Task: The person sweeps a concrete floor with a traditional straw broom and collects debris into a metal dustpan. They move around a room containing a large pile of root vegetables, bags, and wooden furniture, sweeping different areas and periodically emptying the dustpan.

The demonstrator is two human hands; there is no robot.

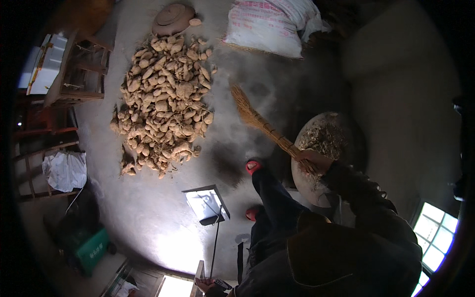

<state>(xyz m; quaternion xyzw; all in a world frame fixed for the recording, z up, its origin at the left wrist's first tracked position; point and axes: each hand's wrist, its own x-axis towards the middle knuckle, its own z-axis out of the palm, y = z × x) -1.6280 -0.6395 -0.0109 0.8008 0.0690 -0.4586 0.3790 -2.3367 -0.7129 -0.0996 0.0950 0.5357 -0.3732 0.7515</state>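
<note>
My right hand point(315, 161) grips the bound stalk handle of a straw broom point(265, 128). The broom slants up and left, its bristle end over the concrete floor beside a big heap of sweet potatoes point(163, 100). Low in the view, my left hand point(206, 285) is closed around the thin, long handle of a dustpan point(203, 206). The pan lies near my feet, its inside bright with reflected light. Beneath my right hand and the broom handle stands a wide round basin point(306, 139) with dry, crumbly debris in it.
A stuffed white woven sack point(265, 28) with printed writing lies at the top. An upturned brown bowl point(173, 19) touches the heap's far end. Along the left stand a wooden stool-like frame point(83, 94), a white bag point(66, 170) and a green wheeled bin point(92, 250).
</note>
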